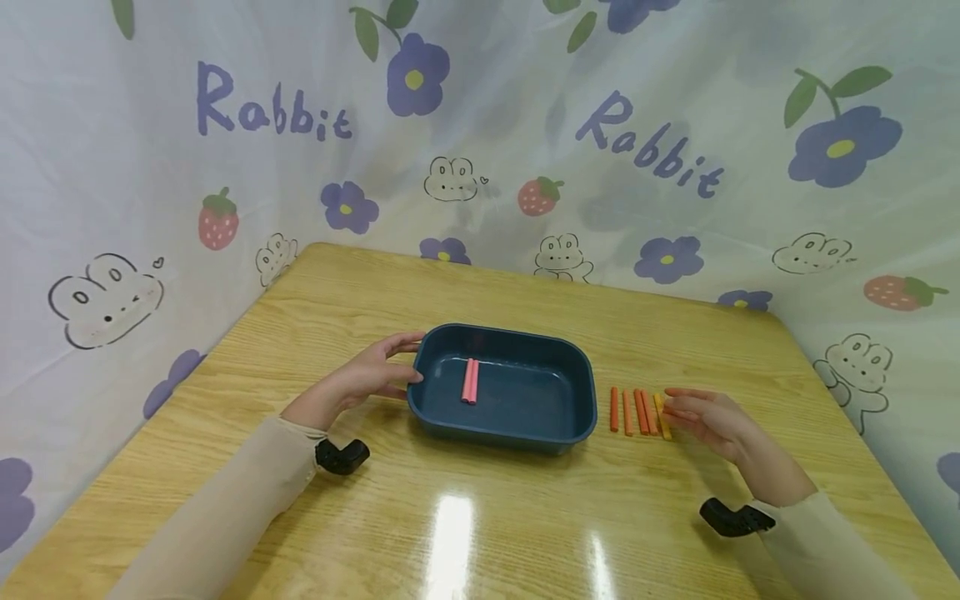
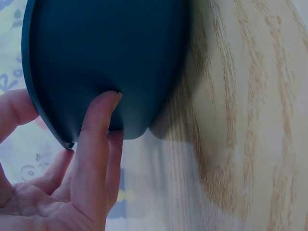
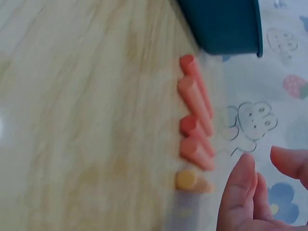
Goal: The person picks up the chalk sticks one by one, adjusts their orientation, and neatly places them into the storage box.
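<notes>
A dark blue rectangular plastic tub (image 1: pixel 498 436) stands on the table, with pink chalk-like sticks (image 1: pixel 470 382) lying side by side inside. My left hand (image 1: pixel 372 369) holds the tub's left end; in the left wrist view a fingertip (image 2: pixel 113 98) presses its outer wall while another digit reaches the rim. Right of the tub lies a row of red and orange sticks (image 1: pixel 627 412), ending in yellow (image 1: pixel 663 417). Beside the yellow end is my right hand (image 1: pixel 708 423), thumb and fingers apart in the right wrist view, with nothing between them.
The wooden table (image 1: pixel 360 517) reaches back to a white curtain (image 1: pixel 480 108) printed with rabbits, flowers and strawberries. Black wrist mounts (image 1: pixel 341 457) sit at both cuffs. Bright reflections lie on the table's front part.
</notes>
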`<action>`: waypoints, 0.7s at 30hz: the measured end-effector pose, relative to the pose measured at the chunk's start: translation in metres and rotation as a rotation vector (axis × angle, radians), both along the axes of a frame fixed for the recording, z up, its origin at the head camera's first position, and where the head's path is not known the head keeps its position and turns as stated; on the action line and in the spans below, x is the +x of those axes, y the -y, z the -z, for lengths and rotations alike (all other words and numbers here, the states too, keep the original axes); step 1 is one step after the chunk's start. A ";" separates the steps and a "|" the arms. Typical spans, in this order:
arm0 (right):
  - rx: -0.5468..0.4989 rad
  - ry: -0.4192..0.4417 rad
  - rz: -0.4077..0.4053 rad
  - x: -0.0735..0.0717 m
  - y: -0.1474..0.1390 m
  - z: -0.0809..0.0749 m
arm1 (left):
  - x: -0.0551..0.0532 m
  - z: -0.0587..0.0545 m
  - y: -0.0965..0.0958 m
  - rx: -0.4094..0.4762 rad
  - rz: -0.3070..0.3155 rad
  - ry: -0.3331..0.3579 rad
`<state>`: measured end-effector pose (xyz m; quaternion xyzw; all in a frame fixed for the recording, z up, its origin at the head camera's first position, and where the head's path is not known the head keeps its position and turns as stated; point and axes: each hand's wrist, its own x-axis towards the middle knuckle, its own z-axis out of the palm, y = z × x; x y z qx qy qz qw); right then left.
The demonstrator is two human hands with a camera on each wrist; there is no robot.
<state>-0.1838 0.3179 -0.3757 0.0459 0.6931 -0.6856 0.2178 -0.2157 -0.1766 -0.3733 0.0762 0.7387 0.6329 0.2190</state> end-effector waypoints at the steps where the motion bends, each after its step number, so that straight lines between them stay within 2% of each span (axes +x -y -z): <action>1: 0.002 -0.005 0.004 0.001 -0.002 0.002 | 0.000 0.000 0.000 0.000 0.002 -0.003; 5: 0.046 -0.024 0.047 0.003 -0.009 0.009 | -0.001 0.000 0.000 0.006 0.009 -0.004; 11: 0.197 -0.068 0.088 0.004 -0.011 0.017 | -0.002 0.001 0.000 0.001 0.003 0.003; 16: 0.373 -0.111 0.045 0.003 -0.007 0.020 | -0.002 0.001 0.001 -0.005 0.004 0.003; 21: 0.545 -0.163 -0.007 0.003 0.001 0.016 | -0.002 0.000 0.001 0.005 0.010 0.003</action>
